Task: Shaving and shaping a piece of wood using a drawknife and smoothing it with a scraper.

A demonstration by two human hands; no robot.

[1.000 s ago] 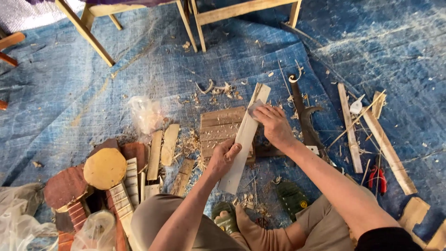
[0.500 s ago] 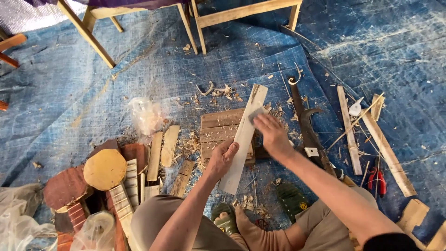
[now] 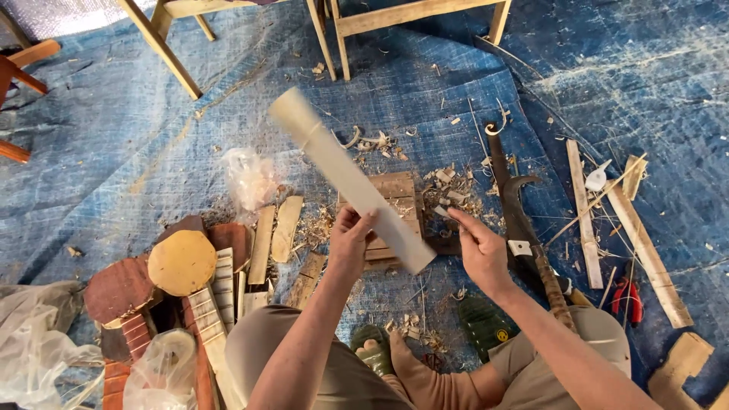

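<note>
- Left hand point(image 3: 351, 237) closed around a long pale wooden slat point(image 3: 345, 176), gripped near its lower third, thumb and fingers wrapped across the face.
- Slat raised clear of the ground, tilted from lower right up to upper left, far end blurred, lower end just above the wooden block point(image 3: 395, 212).
- Right hand point(image 3: 477, 247) half open, fingers loosely curled, holding nothing that can be made out; just right of the slat's lower end and apart from it.
- Block of stacked boards on a blue tarp point(image 3: 114, 129), ringed by shavings and offcuts point(image 3: 456, 193).
- Dark curved blade with a wrapped handle point(image 3: 524, 228) lying just right of the right hand.
- Pale wooden strips point(image 3: 581, 205) and red-handled pliers point(image 3: 627, 298) farther right on the tarp.
- Small stringed instruments with round bodies and fretted necks point(image 3: 182, 266) piled at left, beside clear plastic bags point(image 3: 30, 342).
- Green sandals point(image 3: 482, 323) at the feet, between the knees.
- Wooden chair legs point(image 3: 334, 38) along the top edge.
</note>
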